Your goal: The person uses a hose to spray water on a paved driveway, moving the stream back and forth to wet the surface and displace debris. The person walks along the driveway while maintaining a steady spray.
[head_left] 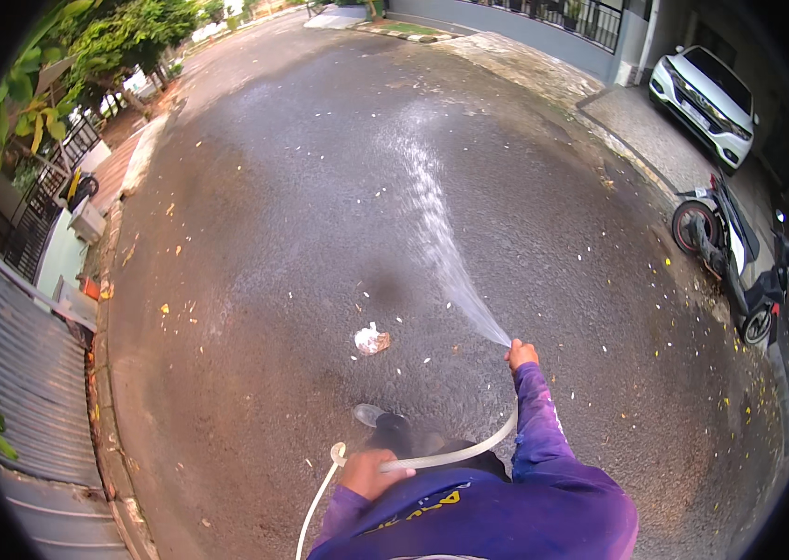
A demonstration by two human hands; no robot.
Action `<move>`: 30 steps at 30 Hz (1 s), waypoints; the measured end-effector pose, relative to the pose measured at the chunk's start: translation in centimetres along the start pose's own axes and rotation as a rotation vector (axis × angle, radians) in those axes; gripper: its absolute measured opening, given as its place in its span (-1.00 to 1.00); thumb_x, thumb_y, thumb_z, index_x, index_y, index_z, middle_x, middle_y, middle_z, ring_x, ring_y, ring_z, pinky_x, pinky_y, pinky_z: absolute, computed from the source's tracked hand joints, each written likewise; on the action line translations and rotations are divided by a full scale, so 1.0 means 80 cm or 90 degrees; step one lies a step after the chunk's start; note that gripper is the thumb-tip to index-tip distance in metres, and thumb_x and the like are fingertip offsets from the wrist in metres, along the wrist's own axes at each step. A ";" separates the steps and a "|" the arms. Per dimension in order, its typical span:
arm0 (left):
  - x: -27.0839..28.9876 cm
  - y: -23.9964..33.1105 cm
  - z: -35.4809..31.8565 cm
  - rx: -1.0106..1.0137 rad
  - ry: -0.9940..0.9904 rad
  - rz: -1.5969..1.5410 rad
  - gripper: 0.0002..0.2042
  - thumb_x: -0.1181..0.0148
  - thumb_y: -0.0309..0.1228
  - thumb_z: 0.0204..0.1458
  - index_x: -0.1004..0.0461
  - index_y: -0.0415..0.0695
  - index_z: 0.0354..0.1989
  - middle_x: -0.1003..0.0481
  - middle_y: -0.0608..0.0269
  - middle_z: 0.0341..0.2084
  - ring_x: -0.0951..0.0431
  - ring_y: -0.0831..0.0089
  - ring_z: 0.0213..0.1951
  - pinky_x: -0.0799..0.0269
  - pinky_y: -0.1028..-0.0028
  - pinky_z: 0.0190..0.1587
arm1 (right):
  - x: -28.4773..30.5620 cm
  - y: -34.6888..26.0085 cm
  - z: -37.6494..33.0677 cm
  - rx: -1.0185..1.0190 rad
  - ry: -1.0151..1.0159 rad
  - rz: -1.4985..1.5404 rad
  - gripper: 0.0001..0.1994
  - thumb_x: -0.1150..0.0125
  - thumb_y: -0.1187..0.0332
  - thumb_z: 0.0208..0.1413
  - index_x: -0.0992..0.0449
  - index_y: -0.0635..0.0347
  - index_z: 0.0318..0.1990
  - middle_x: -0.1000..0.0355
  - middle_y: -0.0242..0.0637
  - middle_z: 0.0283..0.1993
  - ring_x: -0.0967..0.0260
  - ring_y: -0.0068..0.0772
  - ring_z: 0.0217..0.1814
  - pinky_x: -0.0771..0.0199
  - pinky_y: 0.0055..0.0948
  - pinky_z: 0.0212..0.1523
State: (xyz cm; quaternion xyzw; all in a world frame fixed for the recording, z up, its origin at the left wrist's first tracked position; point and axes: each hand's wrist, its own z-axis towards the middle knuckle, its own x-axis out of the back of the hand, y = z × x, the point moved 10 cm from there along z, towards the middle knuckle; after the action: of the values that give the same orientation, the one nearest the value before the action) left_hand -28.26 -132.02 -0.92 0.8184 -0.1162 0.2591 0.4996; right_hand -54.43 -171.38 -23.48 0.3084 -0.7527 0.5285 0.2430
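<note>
A pale, translucent garden hose [455,456] runs in a curve across the front of my body. My right hand [522,355] is closed around its outlet end, with the arm stretched forward. From there a spray of water [438,224] fans out ahead and slightly left onto the wet road [301,205]. My left hand [373,474] grips the hose farther back, close to my waist. Beside that hand the hose makes a small loop, then trails down toward the lower edge. On the asphalt ahead of my foot lies a crumpled white and brown scrap [372,340].
A white car [704,101] stands in a driveway at the far right, with a motorcycle [731,252] parked nearer. Along the left run a kerb [105,373] and a corrugated metal sheet [21,364]. Small petals and yellow leaves dot the road. Trees [133,47] stand far left.
</note>
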 end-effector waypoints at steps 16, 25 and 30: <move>0.205 -0.145 0.037 0.117 0.174 -0.062 -0.57 -0.42 0.06 -0.11 -0.64 -0.11 -0.36 -0.60 0.04 -0.48 -0.62 0.05 -0.37 -0.48 0.21 -0.27 | -0.290 -0.351 0.007 0.050 -0.163 0.061 -0.54 0.17 0.09 0.10 -0.46 0.26 -0.62 -0.18 -0.25 -0.80 -0.11 -0.30 -0.83 -0.07 -0.22 -0.77; 0.342 -0.236 0.012 0.173 0.322 -0.043 -0.62 -0.47 -0.04 -0.13 -0.64 -0.14 -0.38 -0.60 0.04 -0.48 -0.63 0.06 -0.38 -0.49 0.22 -0.27 | -0.420 -0.484 -0.056 -0.014 -0.203 0.166 -0.55 0.12 0.11 0.06 -0.54 0.26 -0.61 -0.27 -0.15 -0.76 -0.22 -0.24 -0.79 -0.19 -0.19 -0.73; 0.351 -0.228 0.025 0.125 0.295 -0.100 -0.61 -0.46 -0.01 -0.13 -0.64 -0.12 -0.39 -0.58 0.04 -0.48 -0.62 0.03 -0.34 -0.48 0.20 -0.25 | -0.441 -0.504 0.030 0.314 -0.027 -0.057 -0.49 0.10 0.05 0.08 -0.56 0.29 -0.65 -0.34 -0.15 -0.75 -0.30 -0.24 -0.74 -0.32 -0.20 -0.63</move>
State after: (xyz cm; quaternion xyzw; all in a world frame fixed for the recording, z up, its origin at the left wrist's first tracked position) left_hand 4.13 -123.24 -0.28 0.7883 0.0913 0.4101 0.4496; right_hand -1.07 -176.48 -22.62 0.4026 -0.5910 0.6786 0.1679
